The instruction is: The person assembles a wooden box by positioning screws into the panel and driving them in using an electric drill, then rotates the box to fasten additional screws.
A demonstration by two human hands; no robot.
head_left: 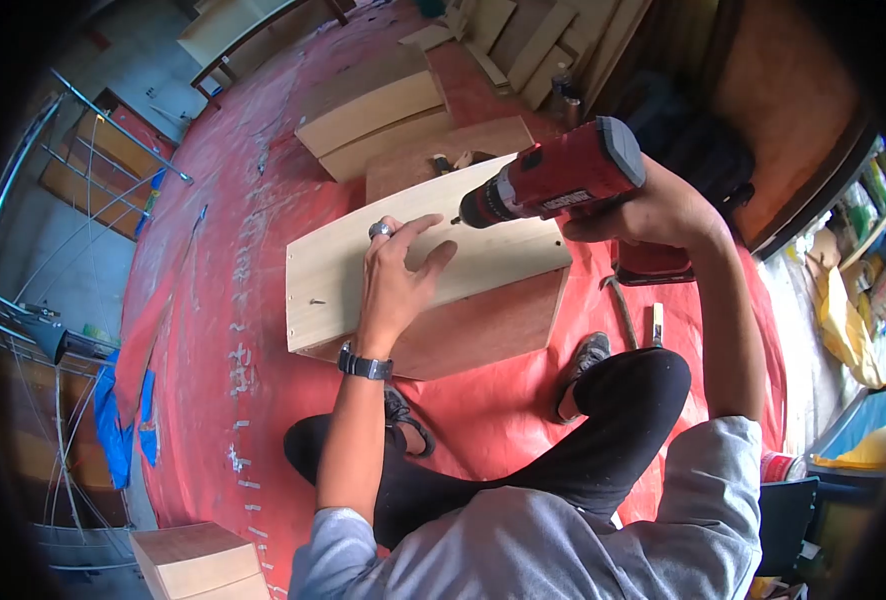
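I view a wrinkled red floor sheet (198, 400) spread across most of the frame. Directly upon it rest a wooden box (473, 330) at centre, box-like wooden pieces (373, 105) at upper centre, loose boards (541, 45) farther right, and, right of centre, a hammer-like tool (623, 316) beside a slim light-handled tool (657, 325).

1. Stretched forward with left forearm (355, 435).
2. Held back-uppermost at left hand (396, 280), with index finger (420, 227) extended and thumb (440, 258) apart from it.
3. Angled forward with right forearm (731, 320).
4. Curled closed at right hand (658, 212), bent inward at wrist.
5. Bent at knees.
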